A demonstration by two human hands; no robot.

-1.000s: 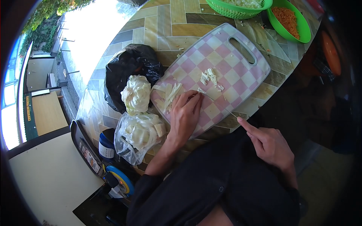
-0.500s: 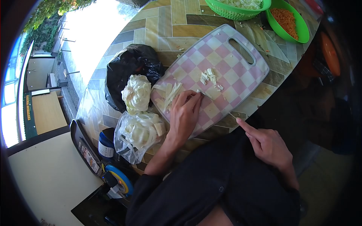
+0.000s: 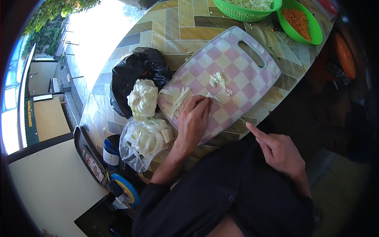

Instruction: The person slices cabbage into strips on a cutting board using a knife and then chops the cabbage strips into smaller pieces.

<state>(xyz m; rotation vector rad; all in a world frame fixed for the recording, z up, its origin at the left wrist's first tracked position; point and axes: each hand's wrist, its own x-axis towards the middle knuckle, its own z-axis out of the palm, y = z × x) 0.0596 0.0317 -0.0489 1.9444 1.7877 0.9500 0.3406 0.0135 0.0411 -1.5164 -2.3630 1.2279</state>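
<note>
A pink-and-white checked cutting board [image 3: 250, 93] lies at an angle on the table. On its lower part my left hand [image 3: 193, 118] presses down with bent fingers, holding white cabbage strips [image 3: 213, 97] whose ends stick out beyond the fingertips. My right hand [image 3: 280, 152] is closed round a knife [image 3: 239, 117], index finger stretched forward; the thin blade is seen almost edge-on, over the board's near edge, and the handle is hidden in the palm. Small chopped cabbage pieces [image 3: 218, 80] lie mid-board. More long strips [image 3: 179, 98] rest left of my left hand.
Left of the board are a cabbage head [image 3: 143, 98], a black plastic bag [image 3: 132, 67] and a clear bag [image 3: 130, 152] holding cabbage. At the far side stand a green basket [image 3: 241, 15] of shredded cabbage and a green bowl [image 3: 316, 33] of shredded carrot.
The knife has shifted slightly up and left, showing more blade over the board. The cabbage ends show a bit more at my left fingertips; that hand stays nearly still.
</note>
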